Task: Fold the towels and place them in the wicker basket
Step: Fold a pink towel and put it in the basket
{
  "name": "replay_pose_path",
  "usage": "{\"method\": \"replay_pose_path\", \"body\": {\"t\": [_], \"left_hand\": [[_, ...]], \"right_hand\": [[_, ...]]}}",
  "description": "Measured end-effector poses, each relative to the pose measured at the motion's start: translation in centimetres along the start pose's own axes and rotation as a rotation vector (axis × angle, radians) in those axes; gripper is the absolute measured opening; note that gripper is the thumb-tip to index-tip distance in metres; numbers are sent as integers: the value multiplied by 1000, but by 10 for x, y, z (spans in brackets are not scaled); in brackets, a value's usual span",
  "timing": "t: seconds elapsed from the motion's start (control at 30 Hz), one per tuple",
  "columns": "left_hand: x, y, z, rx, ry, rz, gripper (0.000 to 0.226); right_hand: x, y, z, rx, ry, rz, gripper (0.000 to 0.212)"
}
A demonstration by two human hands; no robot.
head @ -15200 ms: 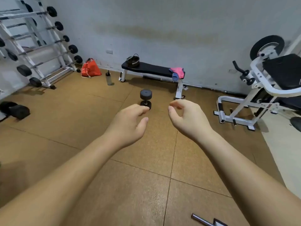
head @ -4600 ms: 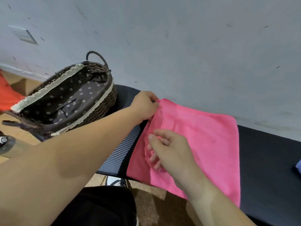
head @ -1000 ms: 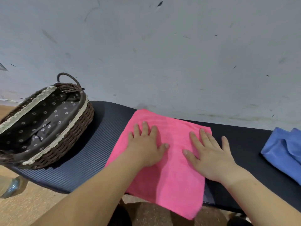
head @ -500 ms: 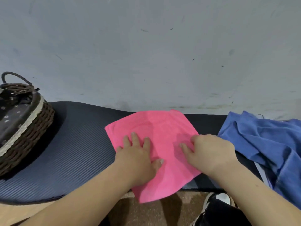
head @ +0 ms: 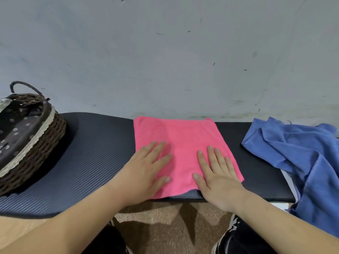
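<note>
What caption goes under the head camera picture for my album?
Left hand and right hand press flat on a folded pink towel on a black bench, between wicker basket and blue towel.

Bare bench pad runs between wicker basket and pink towel.

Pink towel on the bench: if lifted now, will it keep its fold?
Probably floppy and light: the pink towel lies thin and flat under the left hand and right hand. The blue towel beside it drapes limply, so expect sagging.

On bench — basket left, towel centre, second towel right
</note>
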State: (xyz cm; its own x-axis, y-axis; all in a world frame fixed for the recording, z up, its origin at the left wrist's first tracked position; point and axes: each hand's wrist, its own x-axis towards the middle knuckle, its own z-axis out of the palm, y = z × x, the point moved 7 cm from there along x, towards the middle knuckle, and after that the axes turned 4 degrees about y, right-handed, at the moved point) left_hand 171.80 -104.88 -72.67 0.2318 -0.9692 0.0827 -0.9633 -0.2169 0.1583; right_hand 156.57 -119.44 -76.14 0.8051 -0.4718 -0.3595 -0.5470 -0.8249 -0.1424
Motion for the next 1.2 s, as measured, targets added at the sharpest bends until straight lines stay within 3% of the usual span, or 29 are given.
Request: {"method": "replay_pose_path", "body": {"t": [0.1,0.23,0.33,0.4,0.47,0.53,0.67,0.8,0.93,1.03,1.2], "left_hand": [[-24,23,-11,-18,64,135,53],[-55,25,-1,48,11,182,42],[-64,16,-5,-26,35,162,15],[-66,9,-16,-155,34,70,9],[-69,2,-27,-290,33,-59,12],[-72,-3,-36,-346,51,-150,12],[-77,-7,-49,-297,79,-180,7],[-81,-20,-47,-194,43,-177,11],[-83,-30,-47,-248,-62,-216,21],[-87,-29,-54,-528,-172,-309,27],[-85,-27,-64,-873,-282,-362,32]], "right_hand": [[-13,-7,8,-2,12,19,73],[-31,-12,4,95,121,-59,81],[-47,-17,-9,121,272,-227,85],[-55,-14,-11,131,275,-278,87],[-59,-10,-12,104,274,-299,79],[-59,-1,-14,91,327,-307,58],[-58,27,-34,174,425,-211,30],[-63,48,-51,308,306,-120,28],[-67,50,-53,346,87,-121,26],[-71,51,-57,426,-30,-107,18],[-68,58,-61,887,-81,29,14]]}}
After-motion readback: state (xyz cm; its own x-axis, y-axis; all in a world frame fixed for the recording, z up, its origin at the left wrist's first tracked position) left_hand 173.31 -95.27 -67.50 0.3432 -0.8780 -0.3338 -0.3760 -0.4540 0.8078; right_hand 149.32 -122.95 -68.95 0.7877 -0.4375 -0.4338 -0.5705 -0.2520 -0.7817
